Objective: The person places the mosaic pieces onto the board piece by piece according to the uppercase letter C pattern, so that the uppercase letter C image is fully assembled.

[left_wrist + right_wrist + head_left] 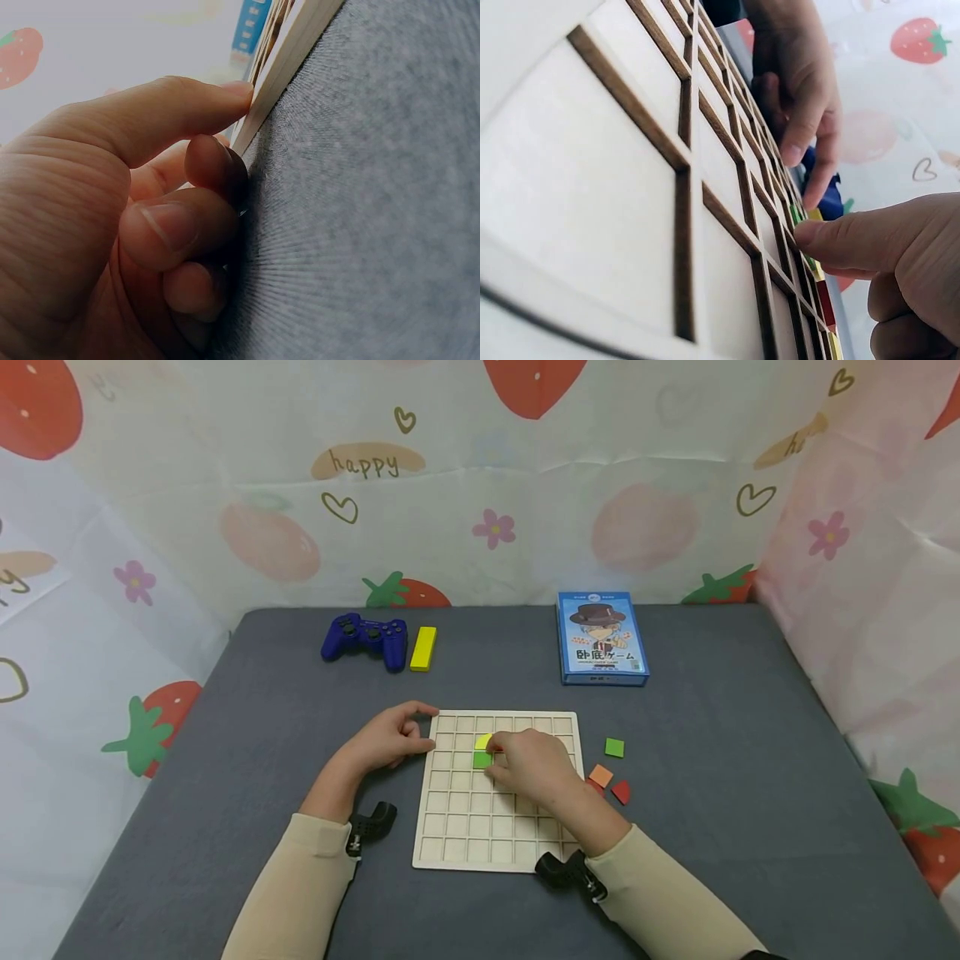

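Progress: two square tiles sit in the pale wooden grid board (465,835), a yellow tile (482,742) and a green tile (481,760) just below it; nearly every other cell is bare, so the filling looks barely begun.
Waiting: a loose green square tile (614,747), an orange tile (601,775) and a red tile (621,792) lie on the grey cloth (750,793) just right of the board.
Right hand (534,765): over the board's upper middle, fingertips (810,232) at the placed tiles; a grasp cannot be told.
Left hand (390,741): fingers curled, forefinger (187,105) steadying the board's left edge.
Board: flat, centred, gridlines dark.
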`<state>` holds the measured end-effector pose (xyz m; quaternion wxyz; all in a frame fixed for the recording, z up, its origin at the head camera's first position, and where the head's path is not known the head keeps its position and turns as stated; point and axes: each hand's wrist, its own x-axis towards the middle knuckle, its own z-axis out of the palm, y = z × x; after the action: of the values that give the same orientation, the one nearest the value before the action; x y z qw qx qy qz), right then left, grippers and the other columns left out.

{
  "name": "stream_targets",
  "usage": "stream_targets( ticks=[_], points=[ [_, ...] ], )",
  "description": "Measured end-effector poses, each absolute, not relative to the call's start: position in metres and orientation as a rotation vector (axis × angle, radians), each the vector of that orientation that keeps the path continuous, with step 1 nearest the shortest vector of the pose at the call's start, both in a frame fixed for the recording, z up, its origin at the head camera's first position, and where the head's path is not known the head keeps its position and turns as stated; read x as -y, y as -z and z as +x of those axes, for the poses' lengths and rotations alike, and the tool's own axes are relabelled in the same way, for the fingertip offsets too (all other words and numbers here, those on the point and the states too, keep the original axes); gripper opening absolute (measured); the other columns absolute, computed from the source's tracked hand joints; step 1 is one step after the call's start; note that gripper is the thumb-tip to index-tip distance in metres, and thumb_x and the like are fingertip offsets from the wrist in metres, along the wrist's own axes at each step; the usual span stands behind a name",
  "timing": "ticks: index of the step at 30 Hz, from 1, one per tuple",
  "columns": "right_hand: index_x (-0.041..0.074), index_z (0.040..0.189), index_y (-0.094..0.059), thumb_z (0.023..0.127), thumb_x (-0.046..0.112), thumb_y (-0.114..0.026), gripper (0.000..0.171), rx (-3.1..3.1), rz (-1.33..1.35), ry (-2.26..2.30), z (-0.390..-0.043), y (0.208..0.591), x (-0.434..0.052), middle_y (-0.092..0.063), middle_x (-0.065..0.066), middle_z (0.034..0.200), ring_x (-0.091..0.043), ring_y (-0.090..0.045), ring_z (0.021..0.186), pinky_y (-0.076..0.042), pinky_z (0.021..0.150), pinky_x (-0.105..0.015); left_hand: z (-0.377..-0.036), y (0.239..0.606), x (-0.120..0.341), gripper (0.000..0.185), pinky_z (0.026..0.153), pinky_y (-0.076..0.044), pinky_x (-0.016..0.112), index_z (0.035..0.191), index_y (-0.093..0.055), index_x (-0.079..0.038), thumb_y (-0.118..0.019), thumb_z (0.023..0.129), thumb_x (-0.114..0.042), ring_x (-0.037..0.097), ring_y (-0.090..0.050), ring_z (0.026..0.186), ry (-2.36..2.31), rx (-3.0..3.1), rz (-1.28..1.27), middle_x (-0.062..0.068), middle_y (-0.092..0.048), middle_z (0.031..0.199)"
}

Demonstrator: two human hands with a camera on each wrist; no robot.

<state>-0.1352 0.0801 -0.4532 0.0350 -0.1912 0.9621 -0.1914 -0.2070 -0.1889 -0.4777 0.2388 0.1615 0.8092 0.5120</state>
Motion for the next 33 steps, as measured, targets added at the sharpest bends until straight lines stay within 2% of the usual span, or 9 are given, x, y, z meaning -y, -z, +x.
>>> stream_targets(
  ticks=[12,15,18,21,33],
  points=[
    [0.017,0.115,-0.076,0.091,0.031,-0.079,0.028,-2.962,-0.564,0.669,-0.134,0.444,-0.087,-0.075,0.002,0.096,-0.015,-0.067,0.075,-0.050,0.060,-0.033,-0.206,0.477,0.187,0.053,0.043,-0.033,0.028,0.144,-0.053,-0.007,-0.073,0.095,-0.008,0.012,-0.033,0.039,-1.390,-2.218,0.442,0.002,-0.049,0.060],
    [0.017,0.116,-0.076,0.091,0.031,-0.079,0.028,-2.986,-0.570,0.702,-0.134,0.436,-0.093,-0.069,0.004,0.075,-0.012,-0.059,0.062,-0.043,0.053,-0.030,-0.206,0.478,0.187,0.053,0.043,-0.033,0.028,0.144,-0.052,-0.007,-0.073,0.095,-0.008,0.012,-0.032,0.039,-1.387,-2.218,0.445,0.001,-0.049,0.060],
    [0.015,0.118,-0.075,0.093,0.032,-0.078,0.030,-2.998,-0.580,0.744,-0.133,0.425,-0.100,-0.052,0.006,0.057,-0.010,-0.043,0.049,-0.030,0.046,-0.028,-0.206,0.477,0.186,0.053,0.042,-0.033,0.028,0.144,-0.052,-0.007,-0.073,0.095,-0.008,0.012,-0.033,0.038,-1.386,-2.219,0.448,0.001,-0.049,0.059],
    [0.014,0.121,-0.074,0.095,0.033,-0.077,0.032,-3.005,-0.568,0.794,-0.131,0.414,-0.108,-0.043,0.006,0.052,-0.010,-0.034,0.046,-0.024,0.045,-0.027,-0.206,0.477,0.186,0.053,0.043,-0.033,0.028,0.144,-0.052,-0.007,-0.073,0.095,-0.009,0.012,-0.033,0.039,-1.382,-2.223,0.451,0.001,-0.049,0.059],
    [0.017,0.125,-0.071,0.097,0.032,-0.074,0.033,-3.001,-0.461,0.899,-0.133,0.384,-0.137,-0.050,0.004,0.062,-0.015,-0.043,0.053,-0.035,0.051,-0.033,-0.207,0.478,0.189,0.053,0.042,-0.033,0.028,0.144,-0.053,-0.008,-0.074,0.095,-0.010,0.013,-0.033,0.038,-1.391,-2.223,0.445,0.001,-0.048,0.058]
  ],
)
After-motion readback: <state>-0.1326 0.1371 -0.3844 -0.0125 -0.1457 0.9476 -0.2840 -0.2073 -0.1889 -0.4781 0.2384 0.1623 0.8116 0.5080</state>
